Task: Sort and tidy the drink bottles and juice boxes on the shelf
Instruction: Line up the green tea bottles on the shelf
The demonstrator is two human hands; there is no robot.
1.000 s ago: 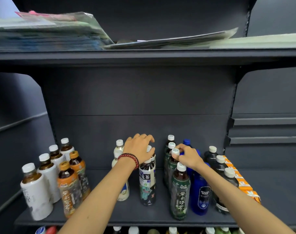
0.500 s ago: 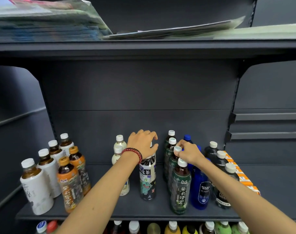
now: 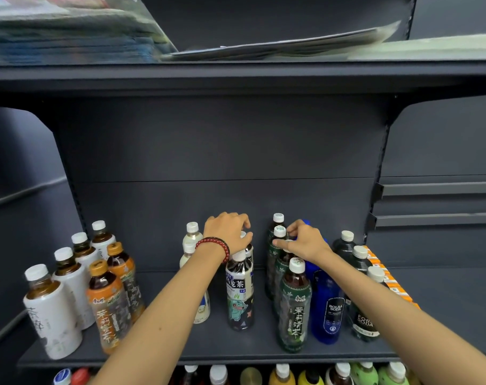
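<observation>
The one camera, worn on the person's head, looked forward and slightly down, square-on to the dark grey metal back panel [image 3: 222, 140] of a shelving bay. It sat near: two bare forearms [image 3: 164, 315] entered from the bottom edge. Its wide lens took in the dark upper shelf [image 3: 236, 79], the dark grey shelf board [image 3: 244, 347] below it, and capped bottles [image 3: 282, 370] on a lower tier.

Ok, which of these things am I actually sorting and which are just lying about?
Job: green-label tea bottles, one pinched by right hand; cartoon-label bottles, one gripped by left hand; orange-label bottles; white-label bottles; blue soda bottle; black soda bottles; juice boxes.
Lying about: stacked papers on the upper shelf.
</observation>
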